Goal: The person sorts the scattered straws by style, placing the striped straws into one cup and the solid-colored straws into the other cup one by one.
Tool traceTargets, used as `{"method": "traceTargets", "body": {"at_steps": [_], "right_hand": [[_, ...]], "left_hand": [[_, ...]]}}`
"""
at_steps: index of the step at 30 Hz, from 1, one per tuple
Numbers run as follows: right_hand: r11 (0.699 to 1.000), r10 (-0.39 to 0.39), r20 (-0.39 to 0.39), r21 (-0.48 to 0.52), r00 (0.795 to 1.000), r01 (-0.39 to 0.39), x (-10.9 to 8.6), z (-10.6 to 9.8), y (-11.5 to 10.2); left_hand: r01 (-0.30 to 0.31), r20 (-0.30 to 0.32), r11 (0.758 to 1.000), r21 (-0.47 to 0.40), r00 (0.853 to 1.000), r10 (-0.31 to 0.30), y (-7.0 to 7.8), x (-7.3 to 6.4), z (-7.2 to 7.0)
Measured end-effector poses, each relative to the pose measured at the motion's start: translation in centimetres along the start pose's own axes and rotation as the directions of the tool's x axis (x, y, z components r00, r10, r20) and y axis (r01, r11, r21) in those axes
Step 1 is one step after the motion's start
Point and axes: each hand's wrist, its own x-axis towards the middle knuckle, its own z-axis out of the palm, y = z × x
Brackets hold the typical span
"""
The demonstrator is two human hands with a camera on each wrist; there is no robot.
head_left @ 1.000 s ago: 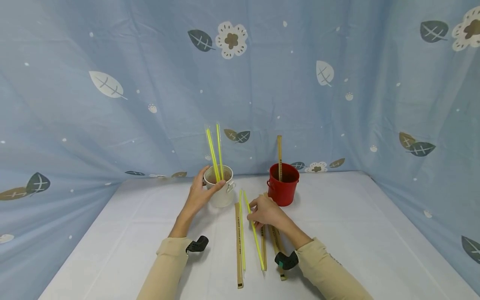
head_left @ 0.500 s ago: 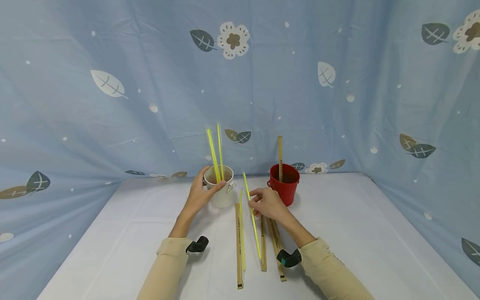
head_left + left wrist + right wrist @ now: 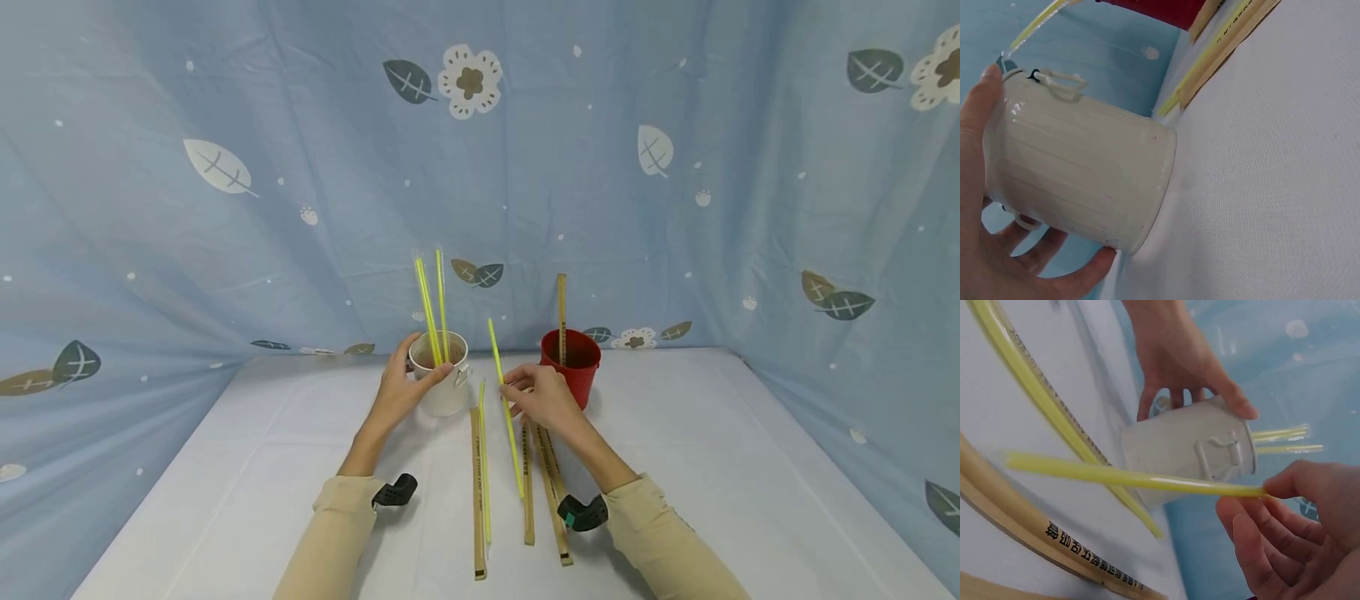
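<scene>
My left hand point(image 3: 397, 393) grips a small white bucket point(image 3: 444, 400), thumb at the rim and fingers round its far side, also seen in the left wrist view on the bucket wall point(image 3: 1079, 162). Yellow straws point(image 3: 427, 304) in clear sleeves stand inside it. My right hand point(image 3: 546, 402) pinches another yellow straw point(image 3: 1141, 480) between thumb and fingertips. That straw slants, its upper end beside the white bucket and its lower end towards me. Below the hands lie one more yellow straw point(image 3: 484, 475) and several straws in brown paper wrappers point(image 3: 528, 492).
A red bucket point(image 3: 579, 375) stands behind my right hand, with a brown paper-wrapped straw point(image 3: 562, 312) upright in it. A brown wrapped straw point(image 3: 477, 500) lies left of the loose yellow one. The white-covered table point(image 3: 712, 467) meets a blue patterned curtain point(image 3: 337, 167) at the back.
My right hand has lifted the yellow straw and moved it away from me, so its upper end now rises against the curtain. My left hand stays on the white bucket.
</scene>
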Motion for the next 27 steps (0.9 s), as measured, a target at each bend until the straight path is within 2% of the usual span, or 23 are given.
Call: {"method": "traceTargets", "body": {"at_steps": [12, 19, 27], "right_hand": [[0.999, -0.022, 0.008, 0.047, 1.0, 0.021, 0.6, -0.5, -0.6], [0.995, -0.081, -0.026, -0.062, 0.996, 0.08, 1.1, -1.0, -1.2], [0.983, -0.165, -0.041, -0.087, 0.986, 0.16, 1.8, -1.8, -2.9]], "left_hand": [[0.003, -0.006, 1.0, 0.0, 1.0, -0.003, -0.1, 0.0, 0.1], [0.001, -0.009, 1.0, -0.004, 1.0, -0.001, 0.0, 0.0, 0.1], [-0.003, -0.017, 1.0, -0.006, 1.0, 0.003, -0.1, -0.1, 0.0]]}}
